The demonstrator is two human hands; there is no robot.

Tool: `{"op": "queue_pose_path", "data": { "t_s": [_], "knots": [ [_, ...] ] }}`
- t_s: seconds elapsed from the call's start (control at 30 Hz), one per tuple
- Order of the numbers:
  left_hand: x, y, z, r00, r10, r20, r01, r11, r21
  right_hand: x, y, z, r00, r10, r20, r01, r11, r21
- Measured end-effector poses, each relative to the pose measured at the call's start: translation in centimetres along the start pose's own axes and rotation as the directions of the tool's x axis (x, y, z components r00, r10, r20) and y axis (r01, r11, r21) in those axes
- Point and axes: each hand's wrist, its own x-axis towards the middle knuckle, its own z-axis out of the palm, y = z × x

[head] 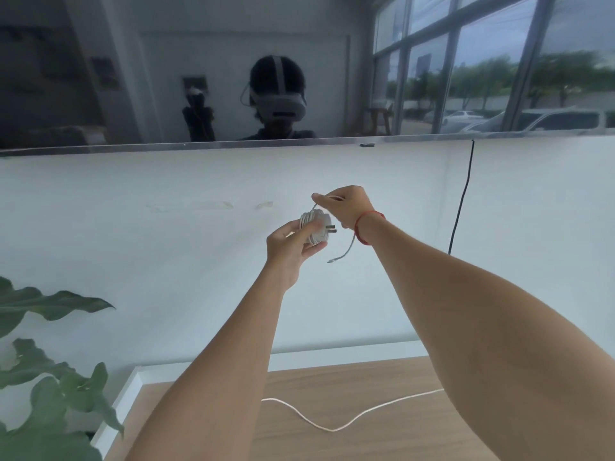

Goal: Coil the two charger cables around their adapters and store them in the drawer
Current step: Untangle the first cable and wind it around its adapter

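**One wound adapter in hand, a second cable partly hidden**

Both ends of the loose white cable (332, 426) on the wooden worktop (382, 387) pass behind the forearms, so what it joins cannot be seen. Any marking on the white adapter (320, 230) is too small to read.

There is one adapter in view, with two prongs pointing to 3 o'clock, and two white cables. The adapter is held up in front of the white wall. The left hand (287, 246), at 8 o'clock of it, has its fingers curled round the body. The charger cable (307, 224) is coiled around it. The right hand (347, 205), at 1 o'clock, pinches that cable's free length, whose tail hangs toward 5 o'clock. A red string bracelet (361, 227) circles the right wrist.

One black cord (461, 211) drops down the wall at 3 o'clock, and plant leaves (50, 380) are cut off at 8 o'clock.
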Motion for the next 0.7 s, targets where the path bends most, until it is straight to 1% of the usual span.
{"op": "queue_pose_path", "data": {
  "t_s": [0.07, 0.17, 0.23, 0.3, 0.4, 0.5, 0.57, 0.6, 0.7],
  "knots": [
    [-0.1, 0.6, -0.1, 1.0, -0.003, 0.027, 0.004, 1.0, -0.011, 0.0, 0.7, 0.1, 0.995, 0.009, -0.1, -0.003, 0.999, 0.054],
    [-0.1, 1.8, 0.3, 0.998, -0.013, 0.057, 0.015, 0.999, -0.037, -0.4, 1.6, 0.9, 0.973, 0.074, -0.217, -0.049, 0.992, 0.119],
    [0.0, 2.2, 1.0, 0.998, -0.007, 0.064, 0.009, 0.999, -0.035, -0.4, 2.1, 2.0, 0.961, 0.126, -0.248, -0.094, 0.986, 0.139],
    [0.0, 2.2, 1.8, 0.998, 0.014, 0.063, -0.01, 0.998, -0.056, -0.7, 2.6, 3.1, 0.953, 0.179, -0.242, -0.15, 0.979, 0.135],
    [0.2, 1.7, 2.5, 0.998, 0.061, 0.012, -0.061, 0.997, -0.047, -1.4, 3.0, 3.8, 0.964, 0.207, -0.167, -0.2, 0.978, 0.063],
    [0.3, 1.5, 2.7, 0.994, 0.078, -0.072, -0.076, 0.996, 0.037, -1.9, 3.1, 4.0, 0.971, 0.238, -0.002, -0.238, 0.971, -0.017],
    [0.4, 1.3, 2.6, 0.987, 0.093, -0.132, -0.077, 0.99, 0.12, -2.1, 3.5, 4.2, 0.956, 0.261, 0.137, -0.249, 0.964, -0.095],
    [0.6, 1.1, 2.4, 0.984, 0.106, -0.144, -0.083, 0.984, 0.156, -2.2, 3.6, 4.3, 0.946, 0.265, 0.184, -0.245, 0.961, -0.125],
    [1.1, 0.2, 1.5, 0.981, 0.108, -0.163, -0.075, 0.978, 0.197, -2.5, 3.6, 3.7, 0.927, 0.268, 0.261, -0.222, 0.956, -0.194]
  ]
}}
